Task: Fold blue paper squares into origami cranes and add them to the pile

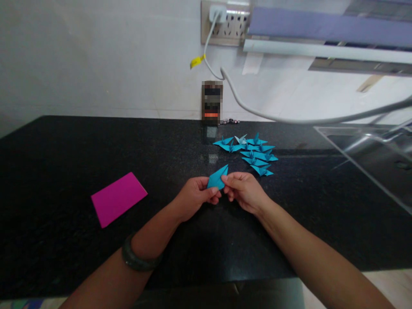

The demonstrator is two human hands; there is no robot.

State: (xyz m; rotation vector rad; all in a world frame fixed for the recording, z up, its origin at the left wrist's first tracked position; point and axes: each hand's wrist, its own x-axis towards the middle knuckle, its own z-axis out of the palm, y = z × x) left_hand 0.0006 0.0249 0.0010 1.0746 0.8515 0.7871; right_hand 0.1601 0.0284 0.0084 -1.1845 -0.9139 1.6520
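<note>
A piece of folded blue origami paper [216,179] is held up over the black counter, its narrow point tilted up to the right. My left hand [201,191] pinches its lower left side, thumb on top. At its right edge, my right hand [241,188] grips it between thumb and fingertips. Just beyond my hands lies a cluster of several folded blue paper cranes [254,161], with one paler crane [240,140] among them. A flat magenta paper sheet or stack [118,200] rests to the left of my left hand.
A phone-like object [211,103], its screen blurred, leans on the wall behind the black counter [58,171]. A beaded strand [230,121] lies beside it. A grey cable [244,107] runs from the wall socket [231,25] to the right. The metal sink [354,150] borders the right side.
</note>
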